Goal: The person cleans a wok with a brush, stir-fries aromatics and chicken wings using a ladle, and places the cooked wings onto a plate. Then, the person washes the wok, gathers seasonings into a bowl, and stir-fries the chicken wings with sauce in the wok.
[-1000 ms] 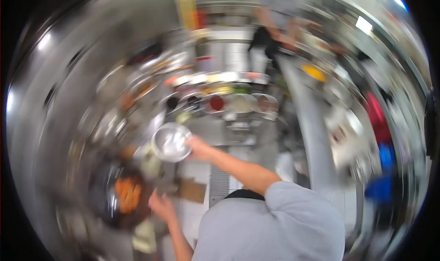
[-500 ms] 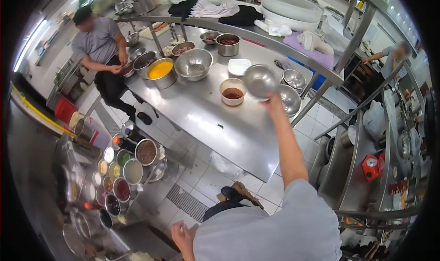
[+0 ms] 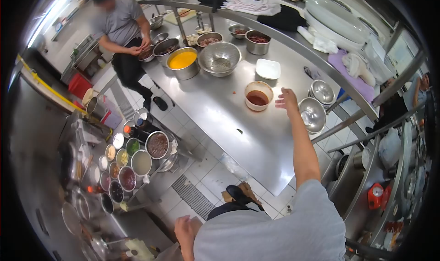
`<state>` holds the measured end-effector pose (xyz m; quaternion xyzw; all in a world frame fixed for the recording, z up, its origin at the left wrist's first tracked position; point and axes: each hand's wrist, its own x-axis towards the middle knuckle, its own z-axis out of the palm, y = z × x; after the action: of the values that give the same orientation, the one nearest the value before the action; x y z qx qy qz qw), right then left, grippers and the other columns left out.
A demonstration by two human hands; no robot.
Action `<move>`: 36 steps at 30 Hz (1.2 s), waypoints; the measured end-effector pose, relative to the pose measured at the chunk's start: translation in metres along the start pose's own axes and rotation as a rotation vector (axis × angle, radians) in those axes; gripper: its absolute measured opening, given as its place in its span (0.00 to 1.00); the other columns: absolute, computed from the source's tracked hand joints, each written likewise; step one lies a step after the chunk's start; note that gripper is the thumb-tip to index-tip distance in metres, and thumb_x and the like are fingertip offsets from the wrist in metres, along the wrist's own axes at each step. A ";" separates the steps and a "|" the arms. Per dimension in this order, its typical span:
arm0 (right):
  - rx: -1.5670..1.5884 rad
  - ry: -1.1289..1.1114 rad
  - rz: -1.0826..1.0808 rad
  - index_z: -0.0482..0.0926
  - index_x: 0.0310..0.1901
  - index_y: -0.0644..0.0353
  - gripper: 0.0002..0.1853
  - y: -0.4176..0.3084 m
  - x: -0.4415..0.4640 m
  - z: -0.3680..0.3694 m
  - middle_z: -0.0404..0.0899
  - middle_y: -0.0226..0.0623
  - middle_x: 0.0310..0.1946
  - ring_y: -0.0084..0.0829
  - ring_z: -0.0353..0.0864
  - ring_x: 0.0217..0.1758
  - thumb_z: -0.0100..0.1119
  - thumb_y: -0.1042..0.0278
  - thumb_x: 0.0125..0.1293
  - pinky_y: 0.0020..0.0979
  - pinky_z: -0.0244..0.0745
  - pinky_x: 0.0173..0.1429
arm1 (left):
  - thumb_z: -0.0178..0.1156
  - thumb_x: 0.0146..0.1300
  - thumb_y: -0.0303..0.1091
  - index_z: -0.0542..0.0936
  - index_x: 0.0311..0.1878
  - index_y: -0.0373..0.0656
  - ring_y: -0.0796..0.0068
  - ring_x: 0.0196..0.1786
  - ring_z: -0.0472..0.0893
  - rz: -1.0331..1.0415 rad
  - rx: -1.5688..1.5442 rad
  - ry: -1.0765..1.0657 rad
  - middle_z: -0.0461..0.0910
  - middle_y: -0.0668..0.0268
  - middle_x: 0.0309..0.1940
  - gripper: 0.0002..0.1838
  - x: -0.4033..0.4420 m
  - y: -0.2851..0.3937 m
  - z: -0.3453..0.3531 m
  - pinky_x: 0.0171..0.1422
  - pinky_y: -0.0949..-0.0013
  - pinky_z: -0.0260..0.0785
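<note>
My right hand (image 3: 287,99) is stretched out over the steel table with its fingers apart, holding nothing. Just to its left stands a white tub (image 3: 259,87) with dark brown sauce in it. To its right is a shiny metal bowl (image 3: 312,116), with a stack of smaller metal bowls (image 3: 322,91) behind it. Beyond the tub lies a white rectangular dish (image 3: 268,69). My left hand (image 3: 184,232) hangs low beside my body, its fingers loosely bent, with nothing seen in it.
A perforated metal bowl (image 3: 220,59) and a pot of yellow liquid (image 3: 182,63) stand farther back on the table (image 3: 215,100). A seated co-worker (image 3: 121,27) handles something at the far end. Several sauce containers (image 3: 127,178) crowd the left station. A metal rail (image 3: 321,64) borders the table.
The metal bowl that my right hand held is out of the hand; I cannot tell exactly which bowl it is now. The view has shifted, and my left hand stays low.
</note>
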<state>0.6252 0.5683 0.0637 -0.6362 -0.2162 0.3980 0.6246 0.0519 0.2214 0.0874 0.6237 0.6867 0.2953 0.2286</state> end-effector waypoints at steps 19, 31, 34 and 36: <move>-0.334 -0.919 -0.151 0.70 0.39 0.60 0.04 0.091 -0.289 0.218 0.77 0.34 0.28 0.26 0.81 0.21 0.53 0.71 0.72 0.26 0.76 0.21 | 0.63 0.65 0.33 0.73 0.63 0.41 0.63 0.49 0.80 -0.231 -0.293 0.245 0.76 0.55 0.52 0.24 -0.047 -0.025 -0.045 0.54 0.64 0.74; -0.309 -1.781 0.184 0.66 0.35 0.60 0.06 0.162 -0.687 0.327 0.78 0.42 0.41 0.30 0.81 0.23 0.52 0.72 0.70 0.30 0.83 0.19 | 0.65 0.58 0.33 0.78 0.46 0.39 0.49 0.57 0.72 -0.735 0.721 1.122 0.74 0.52 0.49 0.15 -0.316 -0.166 -0.161 0.62 0.52 0.64; -0.382 -1.816 0.130 0.66 0.35 0.60 0.07 0.161 -0.740 0.336 0.76 0.39 0.33 0.28 0.80 0.21 0.54 0.71 0.69 0.29 0.81 0.18 | 0.66 0.58 0.35 0.77 0.38 0.41 0.54 0.45 0.77 -0.859 0.568 1.043 0.77 0.55 0.38 0.10 -0.350 -0.197 -0.162 0.50 0.55 0.69; -0.386 -1.803 0.092 0.66 0.35 0.60 0.07 0.160 -0.778 0.344 0.74 0.37 0.28 0.28 0.79 0.19 0.55 0.72 0.68 0.28 0.80 0.17 | 0.66 0.59 0.36 0.73 0.29 0.43 0.57 0.31 0.77 -0.766 0.595 0.997 0.74 0.60 0.24 0.12 -0.358 -0.217 -0.177 0.36 0.57 0.69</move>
<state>-0.1361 0.1615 0.1258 -0.1868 -0.6581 0.7243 0.0866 -0.1838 -0.1648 0.0458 0.1636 0.9331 0.2444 -0.2069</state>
